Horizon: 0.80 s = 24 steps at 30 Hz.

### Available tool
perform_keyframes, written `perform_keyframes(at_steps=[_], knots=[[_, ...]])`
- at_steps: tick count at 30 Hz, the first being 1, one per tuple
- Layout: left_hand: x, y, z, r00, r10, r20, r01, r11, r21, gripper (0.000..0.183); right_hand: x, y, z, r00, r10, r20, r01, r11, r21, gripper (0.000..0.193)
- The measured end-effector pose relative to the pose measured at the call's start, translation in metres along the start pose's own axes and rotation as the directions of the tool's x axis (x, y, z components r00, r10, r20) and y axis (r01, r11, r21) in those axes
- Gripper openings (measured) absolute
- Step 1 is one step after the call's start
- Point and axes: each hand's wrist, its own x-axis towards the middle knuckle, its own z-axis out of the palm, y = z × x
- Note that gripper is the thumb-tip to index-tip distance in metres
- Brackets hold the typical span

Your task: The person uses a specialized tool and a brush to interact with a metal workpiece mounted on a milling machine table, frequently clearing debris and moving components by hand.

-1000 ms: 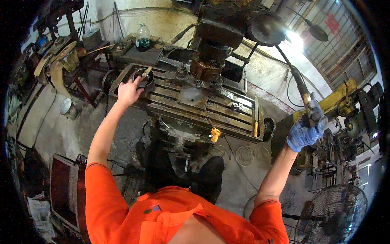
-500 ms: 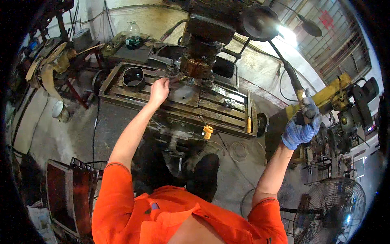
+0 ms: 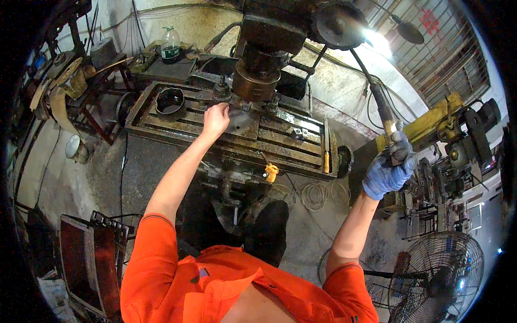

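My bare left hand is closed, with its fingertips together, over the slotted machine table. Whatever it may pinch is too small or hidden to make out. Just to its right, above a flat metal plate, hangs the round spindle head of a milling machine. My right hand, in a blue-grey glove, is wrapped round the grip of a long dark lever, which slants down from the round hub at the upper right.
On the table stand a black round tin, a dark metal block and a yellow-handled file. A yellow-handled tool hangs at the front edge. A floor fan is at lower right, a bottle at the back left.
My right hand and the lever's grip have shifted slightly left and down in the picture, while the whole view has also moved a little. My left hand stays closed beside the spindle.
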Motion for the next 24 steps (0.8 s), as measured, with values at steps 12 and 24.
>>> perform_keyframes(at_steps=[12,24], knots=[[-0.016,-0.001,-0.024,0.984,-0.058,0.169,0.08,0.989,-0.125,0.021,-0.018,0.007,0.001,0.992,0.064,-0.108,-0.073,0.994,-0.08,0.036],[-0.027,0.0,-0.027,0.946,-0.171,0.276,0.23,0.953,-0.198,0.026,-0.031,0.023,-0.013,0.999,-0.029,-0.017,0.027,0.996,-0.089,0.038]])
